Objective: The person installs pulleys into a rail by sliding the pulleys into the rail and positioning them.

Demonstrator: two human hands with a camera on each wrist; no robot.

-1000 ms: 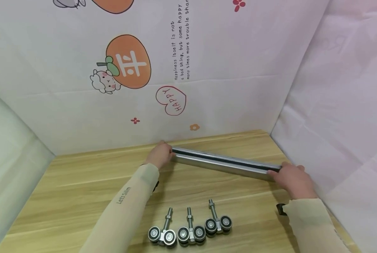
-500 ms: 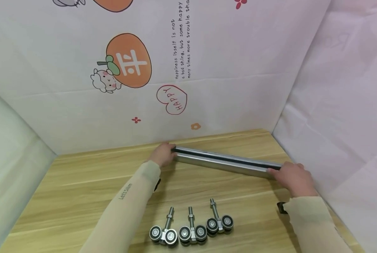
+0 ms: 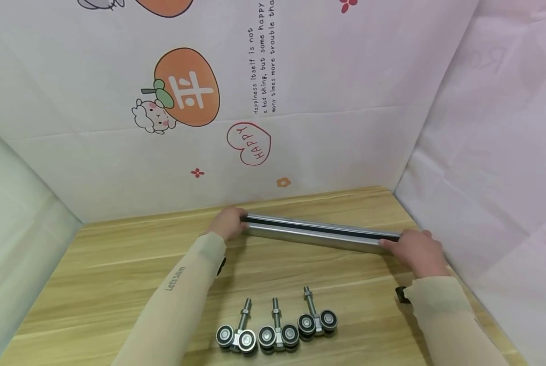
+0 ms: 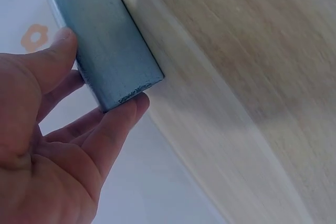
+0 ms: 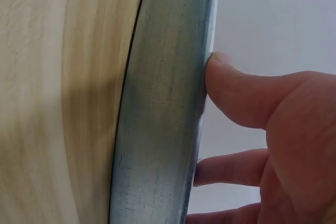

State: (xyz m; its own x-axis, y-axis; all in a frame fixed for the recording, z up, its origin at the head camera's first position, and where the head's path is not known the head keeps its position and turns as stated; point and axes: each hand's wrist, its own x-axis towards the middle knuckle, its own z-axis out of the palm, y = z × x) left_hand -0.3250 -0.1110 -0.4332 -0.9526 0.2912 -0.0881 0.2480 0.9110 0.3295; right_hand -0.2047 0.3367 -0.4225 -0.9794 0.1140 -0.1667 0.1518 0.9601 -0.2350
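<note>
A long silver metal channel rail (image 3: 314, 235), with a dark slot along its top, lies slantwise near the back of the wooden table. My left hand (image 3: 228, 222) grips its left end; in the left wrist view the thumb is on one edge of the rail (image 4: 107, 35) and fingers touch its cut end. At the other end my right hand (image 3: 420, 251) holds the rail, thumb on the near upper edge. The right wrist view shows that thumb against the edge of the rail (image 5: 163, 98), with other fingers reaching behind it.
Three metal roller trolleys with threaded bolts lie nearer the front: a left one (image 3: 238, 336), a middle one (image 3: 278, 335) and a right one (image 3: 317, 321). A printed white cloth (image 3: 337, 127) hangs behind the wooden table (image 3: 117, 274), and white cloth (image 3: 497, 168) flanks it on the right.
Both hands and the rail between them have shifted slightly left over the last half second. The trolleys lie in the same places.
</note>
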